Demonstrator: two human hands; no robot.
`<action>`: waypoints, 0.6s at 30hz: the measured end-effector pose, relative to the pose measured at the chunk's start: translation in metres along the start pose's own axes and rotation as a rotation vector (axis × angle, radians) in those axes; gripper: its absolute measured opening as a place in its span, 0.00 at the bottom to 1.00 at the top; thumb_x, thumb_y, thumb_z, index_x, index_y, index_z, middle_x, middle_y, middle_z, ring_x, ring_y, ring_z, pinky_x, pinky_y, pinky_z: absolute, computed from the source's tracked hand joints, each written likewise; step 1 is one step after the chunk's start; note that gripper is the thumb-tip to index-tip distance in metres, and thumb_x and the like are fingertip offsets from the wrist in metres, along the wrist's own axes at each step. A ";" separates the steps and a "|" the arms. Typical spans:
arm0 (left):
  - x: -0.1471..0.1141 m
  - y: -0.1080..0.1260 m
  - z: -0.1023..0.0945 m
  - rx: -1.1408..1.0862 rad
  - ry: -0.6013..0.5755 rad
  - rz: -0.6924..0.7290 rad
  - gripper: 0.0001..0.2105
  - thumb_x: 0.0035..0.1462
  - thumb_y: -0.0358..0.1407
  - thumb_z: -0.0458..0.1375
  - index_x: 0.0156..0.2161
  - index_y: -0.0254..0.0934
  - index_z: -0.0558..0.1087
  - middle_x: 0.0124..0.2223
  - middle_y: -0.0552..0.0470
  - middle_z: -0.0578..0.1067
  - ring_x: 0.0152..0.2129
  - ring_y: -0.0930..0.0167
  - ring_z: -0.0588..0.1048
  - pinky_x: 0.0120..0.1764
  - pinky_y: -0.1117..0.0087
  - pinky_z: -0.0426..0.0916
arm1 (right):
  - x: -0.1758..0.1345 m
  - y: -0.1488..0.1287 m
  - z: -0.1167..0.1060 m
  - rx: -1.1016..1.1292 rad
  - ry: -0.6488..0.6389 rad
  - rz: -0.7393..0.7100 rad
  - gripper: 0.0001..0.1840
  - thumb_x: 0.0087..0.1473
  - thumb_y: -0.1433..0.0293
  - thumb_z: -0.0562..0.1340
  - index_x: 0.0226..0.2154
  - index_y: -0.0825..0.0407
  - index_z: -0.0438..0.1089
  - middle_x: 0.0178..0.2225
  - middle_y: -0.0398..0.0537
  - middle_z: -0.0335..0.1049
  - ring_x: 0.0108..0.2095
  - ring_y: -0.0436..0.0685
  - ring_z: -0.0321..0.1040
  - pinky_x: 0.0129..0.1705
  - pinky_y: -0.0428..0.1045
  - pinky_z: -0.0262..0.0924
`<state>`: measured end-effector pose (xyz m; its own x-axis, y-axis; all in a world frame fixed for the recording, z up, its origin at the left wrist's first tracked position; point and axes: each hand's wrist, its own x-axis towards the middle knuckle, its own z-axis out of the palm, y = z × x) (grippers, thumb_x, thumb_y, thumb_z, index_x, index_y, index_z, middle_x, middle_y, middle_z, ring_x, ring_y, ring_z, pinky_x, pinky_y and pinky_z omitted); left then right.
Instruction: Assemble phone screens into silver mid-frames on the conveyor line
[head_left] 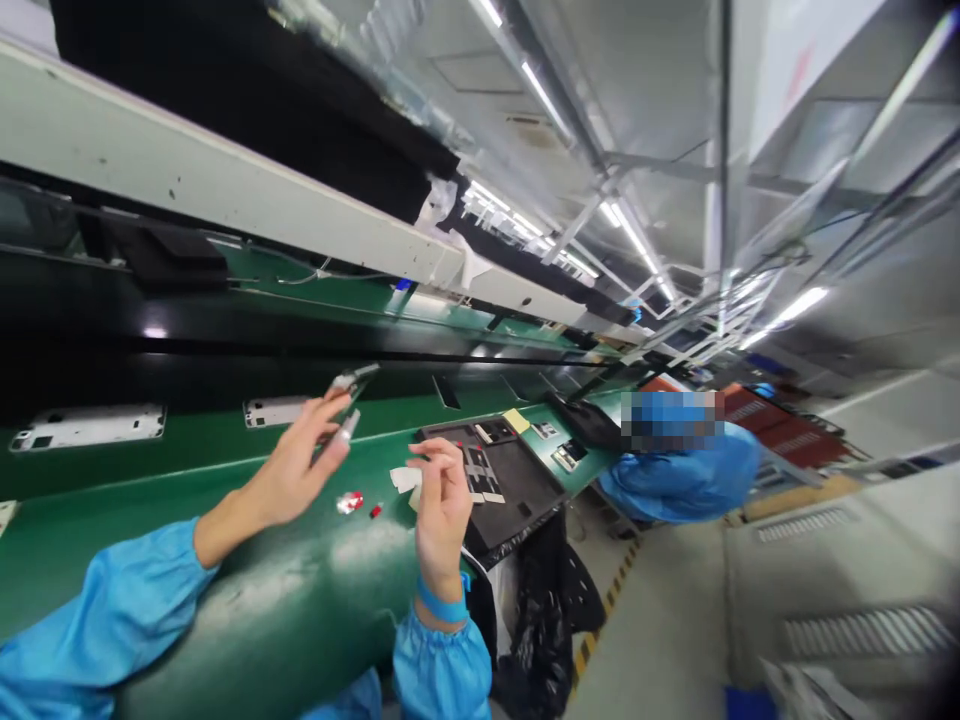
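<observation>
The left hand [298, 465] is holding thumb and fingers apart; I can't tell whether the right hand [444, 500] is pinching the white slip [403, 480]. A light touch is probably serving best.

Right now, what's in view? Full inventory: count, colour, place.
Long smooth bench: one, green, foreground
Flat plates with cutouts: two, white, left, beyond bench
Thin rectangular plates: several, dark, farther right
Small shiny pieces: at least two, red and red-silver, mid-bench
Thin paper-like piece: at least one, white, mid-bench
Shallow rectangular tray: one, black, right end
Square paper-like slip: one, yellow, tray's far edge
Crinkled plastic bag: one, black, below tray
Tube lights: several, white, overhead
Co-worker: one, blue clothing, beyond tray
Elasticated sleeves: two, blue, forearms
Wristband: one, blue, right wrist
Left hand: one, bare, above bench; fingertip contents unclear
Right hand: one, bare, beside tray
</observation>
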<state>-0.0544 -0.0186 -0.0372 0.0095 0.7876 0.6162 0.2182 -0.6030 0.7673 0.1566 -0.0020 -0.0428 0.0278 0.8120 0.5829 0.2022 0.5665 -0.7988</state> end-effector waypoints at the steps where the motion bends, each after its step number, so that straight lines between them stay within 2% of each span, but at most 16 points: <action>1: 0.004 -0.001 -0.005 -0.058 0.083 -0.025 0.26 0.71 0.48 0.57 0.68 0.39 0.69 0.68 0.35 0.67 0.55 0.54 0.78 0.59 0.51 0.73 | -0.005 0.018 -0.003 -0.091 -0.106 0.045 0.20 0.70 0.52 0.56 0.34 0.48 0.66 0.51 0.53 0.67 0.53 0.60 0.70 0.55 0.57 0.67; 2: 0.007 -0.002 -0.010 -0.117 0.153 -0.032 0.26 0.70 0.49 0.58 0.67 0.39 0.70 0.68 0.35 0.67 0.51 0.56 0.81 0.56 0.52 0.76 | -0.011 0.036 -0.004 -0.207 -0.231 0.090 0.21 0.70 0.51 0.55 0.32 0.48 0.66 0.52 0.54 0.67 0.55 0.60 0.69 0.56 0.57 0.66; 3: 0.010 -0.002 -0.014 -0.167 0.205 -0.025 0.27 0.69 0.51 0.60 0.66 0.39 0.72 0.66 0.35 0.68 0.47 0.58 0.82 0.53 0.54 0.77 | -0.018 0.054 -0.003 -0.265 -0.303 0.127 0.22 0.69 0.51 0.56 0.31 0.48 0.67 0.51 0.55 0.68 0.55 0.62 0.69 0.56 0.57 0.66; 5: 0.014 0.000 -0.021 -0.229 0.261 -0.006 0.28 0.67 0.53 0.61 0.65 0.38 0.73 0.61 0.36 0.73 0.44 0.59 0.83 0.50 0.57 0.78 | -0.032 0.087 0.005 -0.344 -0.374 0.181 0.22 0.67 0.52 0.59 0.28 0.48 0.67 0.47 0.56 0.69 0.58 0.65 0.68 0.55 0.59 0.66; 8: 0.016 0.007 -0.026 -0.265 0.249 -0.020 0.30 0.69 0.55 0.58 0.66 0.35 0.71 0.51 0.38 0.78 0.44 0.60 0.83 0.47 0.61 0.78 | -0.050 0.117 0.018 -0.440 -0.382 0.218 0.20 0.67 0.56 0.60 0.27 0.49 0.67 0.49 0.60 0.69 0.62 0.70 0.63 0.59 0.64 0.59; 10: 0.016 0.012 -0.026 -0.293 0.253 -0.034 0.30 0.69 0.55 0.58 0.65 0.35 0.71 0.50 0.39 0.80 0.44 0.60 0.83 0.46 0.61 0.79 | -0.057 0.125 0.022 -0.494 -0.361 0.223 0.17 0.67 0.57 0.60 0.30 0.49 0.68 0.55 0.62 0.68 0.64 0.71 0.60 0.61 0.67 0.54; 12: 0.015 0.017 -0.025 -0.328 0.274 -0.032 0.29 0.68 0.56 0.60 0.63 0.35 0.73 0.51 0.38 0.80 0.44 0.60 0.83 0.45 0.61 0.79 | -0.060 0.128 0.022 -0.523 -0.321 0.219 0.16 0.67 0.57 0.60 0.31 0.49 0.67 0.56 0.62 0.67 0.63 0.71 0.60 0.60 0.67 0.53; 14: 0.014 0.021 -0.023 -0.366 0.270 -0.042 0.29 0.67 0.57 0.59 0.61 0.35 0.73 0.50 0.38 0.82 0.44 0.60 0.83 0.44 0.61 0.79 | -0.060 0.129 0.020 -0.520 -0.274 0.201 0.17 0.66 0.56 0.60 0.31 0.49 0.67 0.51 0.60 0.70 0.58 0.70 0.64 0.57 0.65 0.55; 16: 0.013 0.024 -0.022 -0.425 0.235 -0.094 0.31 0.68 0.58 0.57 0.62 0.34 0.71 0.46 0.38 0.84 0.41 0.60 0.84 0.42 0.62 0.79 | -0.057 0.127 0.021 -0.482 -0.246 0.168 0.19 0.65 0.55 0.60 0.28 0.49 0.65 0.39 0.53 0.71 0.45 0.64 0.69 0.50 0.59 0.58; 18: 0.012 0.027 -0.022 -0.490 0.179 -0.175 0.32 0.69 0.58 0.56 0.63 0.32 0.68 0.43 0.38 0.85 0.37 0.61 0.84 0.41 0.62 0.78 | -0.056 0.124 0.023 -0.422 -0.226 0.128 0.22 0.65 0.55 0.60 0.24 0.47 0.61 0.26 0.43 0.65 0.32 0.58 0.65 0.41 0.53 0.57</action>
<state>-0.0697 -0.0282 -0.0055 -0.1618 0.8734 0.4593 -0.2790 -0.4869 0.8277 0.1571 0.0261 -0.1774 -0.1254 0.9080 0.3999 0.5911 0.3921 -0.7049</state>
